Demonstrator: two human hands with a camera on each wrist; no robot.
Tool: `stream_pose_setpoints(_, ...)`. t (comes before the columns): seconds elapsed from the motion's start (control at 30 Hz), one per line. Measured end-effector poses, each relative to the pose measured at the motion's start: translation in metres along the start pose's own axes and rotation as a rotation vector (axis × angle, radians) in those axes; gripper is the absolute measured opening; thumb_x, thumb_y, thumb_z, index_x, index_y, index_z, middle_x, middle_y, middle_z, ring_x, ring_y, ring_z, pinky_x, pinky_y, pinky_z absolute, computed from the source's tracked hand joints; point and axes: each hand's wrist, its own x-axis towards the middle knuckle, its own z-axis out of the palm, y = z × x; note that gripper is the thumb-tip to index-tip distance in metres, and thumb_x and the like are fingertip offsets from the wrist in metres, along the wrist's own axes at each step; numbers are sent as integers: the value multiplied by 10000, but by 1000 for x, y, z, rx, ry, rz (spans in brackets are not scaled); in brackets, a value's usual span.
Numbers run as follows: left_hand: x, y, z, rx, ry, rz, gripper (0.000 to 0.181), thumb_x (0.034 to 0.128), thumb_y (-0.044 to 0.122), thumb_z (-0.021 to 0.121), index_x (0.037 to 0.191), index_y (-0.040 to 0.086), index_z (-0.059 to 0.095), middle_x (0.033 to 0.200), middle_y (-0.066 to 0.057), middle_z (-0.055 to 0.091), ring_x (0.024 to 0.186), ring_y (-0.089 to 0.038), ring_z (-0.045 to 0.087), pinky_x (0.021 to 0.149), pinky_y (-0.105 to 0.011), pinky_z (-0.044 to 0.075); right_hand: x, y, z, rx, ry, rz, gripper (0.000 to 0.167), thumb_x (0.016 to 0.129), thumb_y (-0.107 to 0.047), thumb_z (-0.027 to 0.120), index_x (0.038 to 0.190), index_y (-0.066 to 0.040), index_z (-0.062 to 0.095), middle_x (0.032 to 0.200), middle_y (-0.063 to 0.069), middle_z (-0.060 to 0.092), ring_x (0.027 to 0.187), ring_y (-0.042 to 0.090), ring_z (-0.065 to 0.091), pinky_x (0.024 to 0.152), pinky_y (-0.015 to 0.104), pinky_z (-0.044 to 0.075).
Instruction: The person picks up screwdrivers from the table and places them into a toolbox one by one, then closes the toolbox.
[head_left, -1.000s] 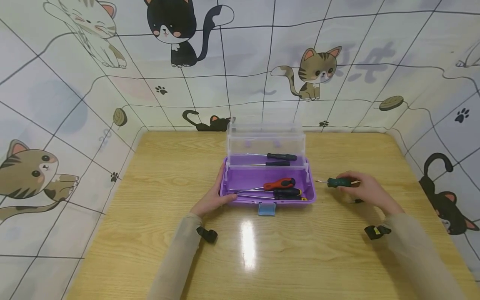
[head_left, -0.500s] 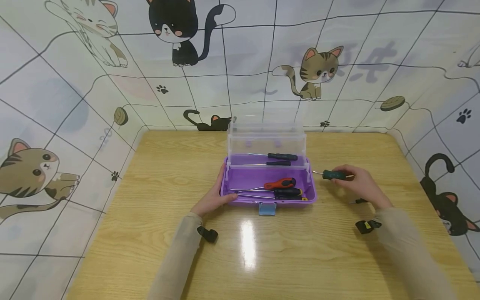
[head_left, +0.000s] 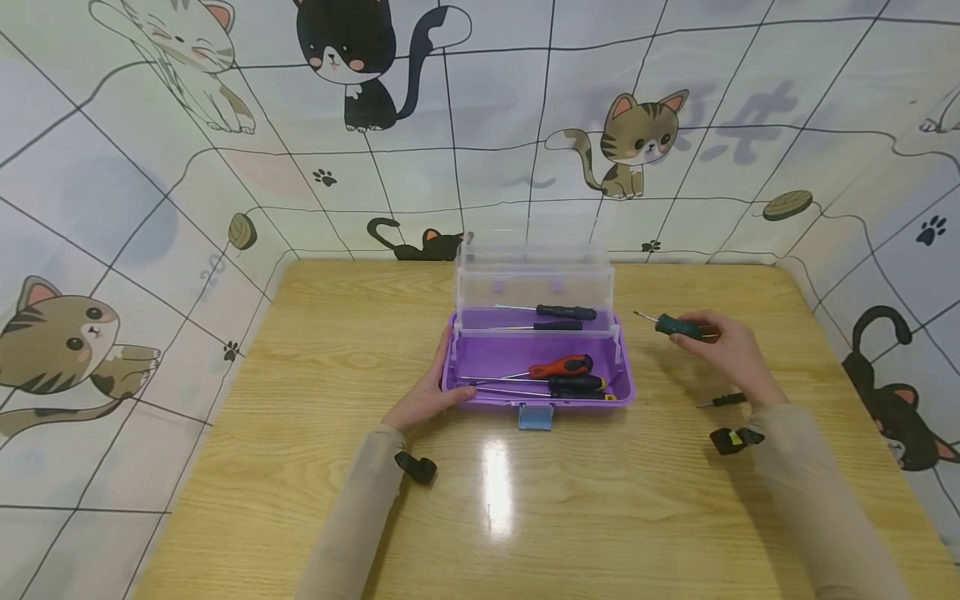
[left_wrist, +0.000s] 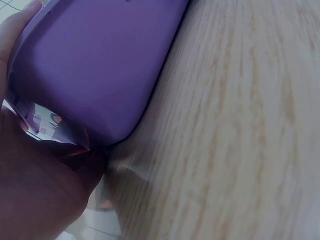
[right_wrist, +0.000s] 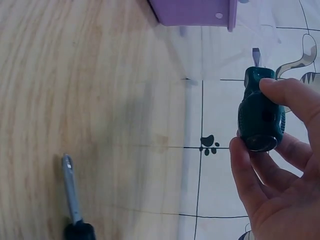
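Observation:
My left hand (head_left: 423, 398) holds the purple toolbox (head_left: 487, 354) at its left front corner, thumb over the rim. The left wrist view shows the fingers against the box's smooth outer wall (left_wrist: 100, 65). To the right of the box, my right hand (head_left: 726, 350) pinches a green-handled screwdriver (head_left: 678, 327) above the table, flat tip pointing left and slightly up. Inside the box lie a red-and-black screwdriver (head_left: 561, 367) and black-and-yellow ones (head_left: 576, 383) at the front. Two black-handled tools (head_left: 566, 313) show at the back, behind or on the clear lid's parts.
A small dark screwdriver (head_left: 723, 400) lies on the wooden table (head_left: 600, 500) below my right hand. The clear lid (head_left: 532, 287) stands raised at the back of the box. A blue latch (head_left: 536, 417) hangs at the front. Cat-print sheeting (head_left: 495, 125) surrounds the table.
My right hand first moved left toward the box, then up and away with the green screwdriver, whose tip now tilts upward. More of the screwdriver on the table shows. My left hand has stayed put.

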Motion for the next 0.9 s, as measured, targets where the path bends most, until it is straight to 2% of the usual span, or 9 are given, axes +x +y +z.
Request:
stream_pose_setpoints(0.2,1,-1,0,-15,-2,10,1110,846,73,703,1538,280,-139,1588,2,-187,1443,-283,-37,1141,-488,37,3,-4,-6,-6,29,-1,453,905,-289,688,1220,26,606,1132,272,606,940,363,594,643,117,454)
stream_pose_setpoints(0.43,1,-1,0,-17,0,15,1110,843,87,710,1541,284,-131,1591,5,-180,1443,-277,-40,1141,-491,32,4,-11,-12,13,47,15,457,899,-318,692,1220,-2,614,1126,224,623,835,33,561,650,124,473)
stream_pose_setpoints(0.53,1,-1,0,-9,0,10,1110,844,86,708,1539,282,-135,1589,4,-184,1442,-276,-48,1141,-487,31,5,-15,-14,30,62,25,457,889,-328,702,1218,-21,620,1127,211,629,801,-48,546,649,120,475)
stream_pose_setpoints(0.9,0,1,0,2,10,-10,1105,844,81,704,1541,262,-134,1586,6,-185,1441,-262,-64,1142,-480,25,10,-34,-16,45,62,31,492,884,-354,703,1259,-52,607,1167,192,611,829,-44,542,659,112,463)
